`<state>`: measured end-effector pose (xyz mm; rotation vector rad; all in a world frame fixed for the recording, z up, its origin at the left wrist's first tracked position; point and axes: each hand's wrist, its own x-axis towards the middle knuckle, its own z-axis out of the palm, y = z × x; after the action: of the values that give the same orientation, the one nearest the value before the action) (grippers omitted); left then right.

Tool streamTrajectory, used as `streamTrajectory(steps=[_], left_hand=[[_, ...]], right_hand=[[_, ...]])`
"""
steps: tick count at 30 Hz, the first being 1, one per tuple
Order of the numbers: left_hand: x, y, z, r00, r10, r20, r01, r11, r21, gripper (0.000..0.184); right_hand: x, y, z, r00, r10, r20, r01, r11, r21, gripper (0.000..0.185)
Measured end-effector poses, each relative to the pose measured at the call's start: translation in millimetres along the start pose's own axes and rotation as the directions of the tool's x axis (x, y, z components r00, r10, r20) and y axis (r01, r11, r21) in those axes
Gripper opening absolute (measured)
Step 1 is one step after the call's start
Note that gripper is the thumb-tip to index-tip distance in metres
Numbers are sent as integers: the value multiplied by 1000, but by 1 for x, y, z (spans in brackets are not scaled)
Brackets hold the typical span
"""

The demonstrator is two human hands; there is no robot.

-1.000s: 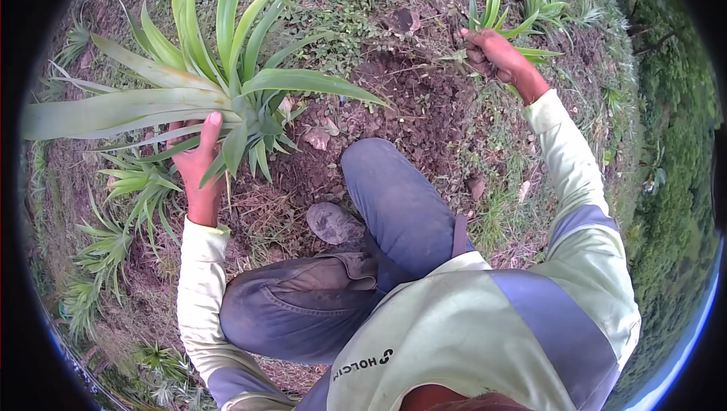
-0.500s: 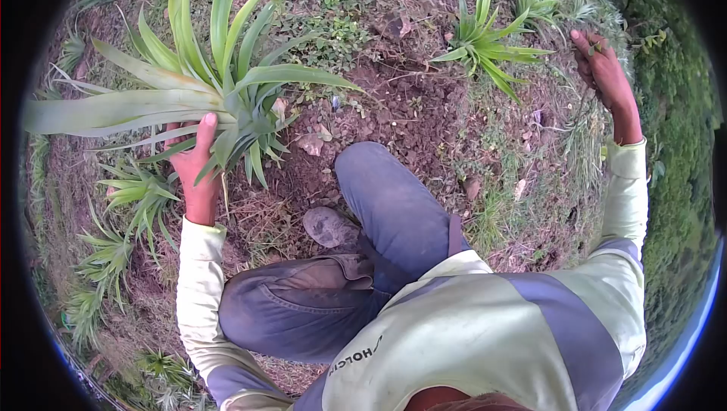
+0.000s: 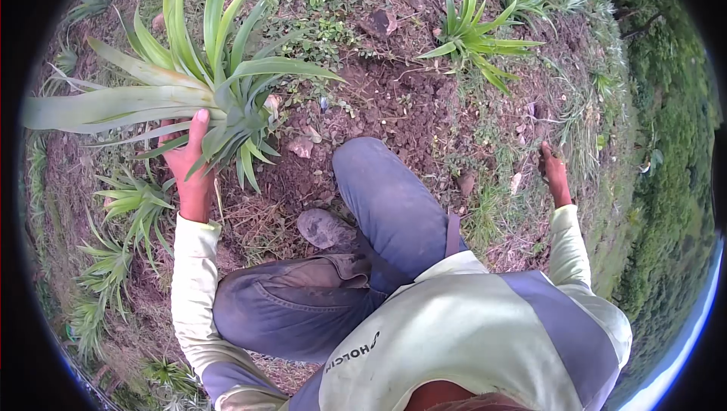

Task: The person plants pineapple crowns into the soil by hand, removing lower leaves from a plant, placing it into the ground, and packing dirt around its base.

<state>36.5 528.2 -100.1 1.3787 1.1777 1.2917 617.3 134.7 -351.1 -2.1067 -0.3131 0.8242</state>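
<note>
My left hand (image 3: 189, 165) is closed around the lower leaves of a large spiky plant (image 3: 227, 100) that looks like a pineapple plant, with the thumb on top of a broad pale leaf. The plant's long green leaves spread up and to the left. Its base is hidden among the leaves. Off to the right, my right hand (image 3: 555, 172) hangs low over weedy ground, fingers apart, with nothing visible in them. Dry grass and small weeds lie around it.
A smaller spiky plant (image 3: 473, 36) grows ahead, beyond a patch of loose brown soil (image 3: 401, 108). Several similar plants (image 3: 136, 203) line the left side. Stones (image 3: 379, 23) lie in the soil. Dense green growth (image 3: 674, 123) borders the right. My bent knee (image 3: 386, 184) is in the middle.
My right hand has come down and back toward my body from the upper right; the bits of weed seen in it earlier no longer show. My left hand stays on the plant.
</note>
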Motion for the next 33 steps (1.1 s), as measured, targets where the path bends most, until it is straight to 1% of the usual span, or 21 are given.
streamTrajectory(steps=[1, 2, 3, 6, 8, 9, 11, 12, 14, 16, 18, 19, 22, 24, 25, 26, 28, 30, 31, 32, 33], left_hand=[[1, 0, 1, 1000, -4, 29, 4, 1000, 4, 60], [2, 1, 1, 998, -8, 60, 7, 1000, 10, 59], [2, 2, 2, 998, -4, 66, 3, 1000, 6, 59], [4, 1, 5, 995, -4, 104, 3, 1000, 6, 57], [4, 2, 8, 992, 28, 124, -27, 1000, -3, 56], [3, 3, 6, 992, 26, 124, -27, 1000, 5, 56], [2, 4, 6, 993, 20, 115, -20, 1000, -5, 55], [2, 3, 6, 993, 22, 114, -21, 1000, -11, 55], [2, 2, 3, 997, 8, 83, -4, 999, -48, 56], [1, 3, 3, 999, 12, 45, -10, 998, -61, 57], [3, -1, 2, 1000, 15, 16, -14, 997, -74, 59], [7, -6, -3, 1000, 0, 4, 0, 997, -73, 65], [7, -5, -2, 1000, -6, -10, 6, 998, -60, 72], [5, -1, 0, 1000, 1, -10, -2, 999, -51, 73], [6, 0, -1, 1000, 12, 25, -11, 999, -48, 73], [6, 1, -2, 998, 23, 56, -20, 999, -44, 73], [10, 0, -8, 997, 10, 71, -8, 999, -32, 73], [8, -5, -5, 997, -6, 78, 9, 999, -40, 73], [7, -5, -1, 998, 0, 59, 3, 999, -54, 73], [6, -4, 3, 999, 8, 39, -5, 998, -65, 72], [4, -2, 8, 999, 13, 41, -10, 998, -67, 72]], right_hand=[[6, 25, 39, 980, -156, -121, 147, 986, -82, 50], [-33, -28, 68, 997, -49, 62, 55, 993, -101, 63], [7, 16, 100, 986, -142, 89, 155, 975, -161, 69], [52, 45, 211, 984, -159, 77, 157, 987, 35, 74], [45, -5, 245, 975, -29, 222, -14, 982, 191, 72], [48, -14, 262, 974, -26, 227, -19, 981, 193, 72], [56, -25, 282, 961, -155, 228, 36, 891, 453, 56], [43, -41, 280, 961, -159, 225, 41, 891, 452, 56], [-4, -84, 265, 887, -347, 303, 190, 875, 446, 44], [-17, -83, 265, 888, -328, 323, 125, 846, 518, 40], [-28, -78, 258, 804, -239, 544, 18, 925, 381, 43], [-34, -73, 255, 806, -240, 541, 18, 924, 382, 43], [-61, -54, 246, 928, -72, 365, 49, 996, 72, 58], [-56, 8, 241, 933, 8, 359, -58, 990, 127, 58], [-71, 17, 237, 969, -52, 243, 81, 990, -111, 57], [-87, 26, 233, 979, -143, 145, 187, 916, -355, 57], [-114, 53, 209, 965, -176, 194, 199, 974, -106, 58], [-119, 122, 161, 988, 22, 152, 20, 961, -274, 60], [-123, 166, 135, 999, -26, 47, 38, 964, -263, 61], [-134, 165, 95, 991, 123, 46, -85, 872, -482, 62], [-155, 177, 63, 989, 142, -52, -146, 807, -573, 65]])
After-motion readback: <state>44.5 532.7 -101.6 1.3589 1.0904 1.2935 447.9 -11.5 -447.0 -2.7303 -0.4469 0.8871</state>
